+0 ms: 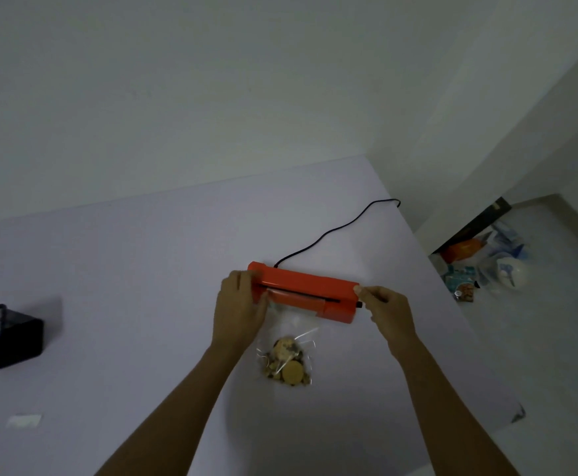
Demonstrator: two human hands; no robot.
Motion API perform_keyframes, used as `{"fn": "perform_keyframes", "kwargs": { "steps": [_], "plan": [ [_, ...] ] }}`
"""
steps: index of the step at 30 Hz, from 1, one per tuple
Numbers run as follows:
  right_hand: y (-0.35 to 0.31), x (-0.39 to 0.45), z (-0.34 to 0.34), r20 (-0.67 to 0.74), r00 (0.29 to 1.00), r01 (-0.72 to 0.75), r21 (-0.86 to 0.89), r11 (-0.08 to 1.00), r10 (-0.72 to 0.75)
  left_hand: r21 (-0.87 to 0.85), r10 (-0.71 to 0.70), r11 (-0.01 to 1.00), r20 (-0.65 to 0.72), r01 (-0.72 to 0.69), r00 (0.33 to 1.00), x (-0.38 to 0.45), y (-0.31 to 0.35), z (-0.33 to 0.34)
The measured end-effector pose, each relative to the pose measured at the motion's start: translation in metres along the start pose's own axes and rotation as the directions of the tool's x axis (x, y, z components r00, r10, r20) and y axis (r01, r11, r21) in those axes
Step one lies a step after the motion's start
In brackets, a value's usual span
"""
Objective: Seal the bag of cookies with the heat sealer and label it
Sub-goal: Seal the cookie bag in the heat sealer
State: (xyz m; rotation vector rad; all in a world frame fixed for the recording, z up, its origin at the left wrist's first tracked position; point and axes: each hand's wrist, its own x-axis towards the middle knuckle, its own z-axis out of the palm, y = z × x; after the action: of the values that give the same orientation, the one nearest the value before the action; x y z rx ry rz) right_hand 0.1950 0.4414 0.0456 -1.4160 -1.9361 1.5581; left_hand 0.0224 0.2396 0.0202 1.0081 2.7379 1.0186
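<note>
Head view, left to right: label (23, 420) lies unapplied on table (143, 269). Left hand (239, 309) grips heat sealer (306, 292) at its left end; cookie bag (286, 352) mouth sits in slot. Right hand (385, 309) pinches sealer's right end. Sealing appears underway; labelling remains.

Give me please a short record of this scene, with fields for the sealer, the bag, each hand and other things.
sealer: orange heat sealer on the white table, black cord behind
bag: clear bag of cookies, top edge in the sealer's slot
left hand: holds the sealer's left end
right hand: at the sealer's right end
other: black box, white label
</note>
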Motion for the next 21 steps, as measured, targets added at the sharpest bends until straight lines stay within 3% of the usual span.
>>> {"fn": "perform_keyframes", "kwargs": {
  "steps": [4, 6, 8, 10, 15, 21],
  "plan": [
    [0.008, -0.002, 0.005, -0.048, 0.999, 0.007, 0.058, 0.998, -0.004, 0.153, 0.237, 0.952, 0.188, -0.266, 0.953, 0.026, 0.000, 0.001],
    [0.022, -0.003, 0.008, -0.054, 0.994, 0.083, -0.131, 0.988, -0.091, 0.161, 0.288, 0.930, 0.236, -0.330, 0.928, 0.035, -0.001, -0.002],
    [0.035, -0.005, 0.011, 0.057, 0.970, 0.239, -0.358, 0.903, -0.235, 0.173, 0.328, 0.911, 0.243, -0.374, 0.913, 0.042, -0.001, -0.006],
    [0.044, -0.008, 0.013, 0.110, 0.945, 0.324, -0.432, 0.842, -0.307, 0.182, 0.362, 0.893, 0.253, -0.412, 0.897, 0.046, -0.001, -0.010],
    [0.049, -0.010, 0.018, 0.062, 0.933, 0.338, -0.489, 0.804, -0.355, 0.026, 0.258, 0.961, 0.269, -0.275, 0.928, 0.045, -0.004, -0.013],
    [0.046, 0.000, 0.021, 0.052, 0.929, 0.346, -0.477, 0.808, -0.367, -0.210, 0.042, 0.977, 0.068, -0.027, 0.997, 0.030, -0.015, -0.024]
  ]
}}
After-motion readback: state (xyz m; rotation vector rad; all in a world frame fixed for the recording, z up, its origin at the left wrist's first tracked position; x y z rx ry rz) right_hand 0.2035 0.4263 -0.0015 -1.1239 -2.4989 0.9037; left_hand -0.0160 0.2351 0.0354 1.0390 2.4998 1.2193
